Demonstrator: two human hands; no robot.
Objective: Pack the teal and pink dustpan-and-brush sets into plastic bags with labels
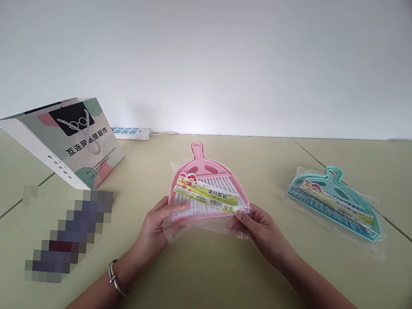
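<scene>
Dustpan set (208,185) held at both lower corners

The pink, film-wrapped set is at the centre, its handle (198,160) pointing away. The left hand (158,220) is clamped on its left corner, the right hand (259,227) on the right, pinching the wrapper (222,224) there. Whether the set touches the pale surface (199,282) beneath is hard to tell. Gripping the rigid rim (171,185) evenly seems wise, since loose wrapper could slip. A turquoise set (334,202) lies at right, a paper bag (50,135) at left.
</scene>
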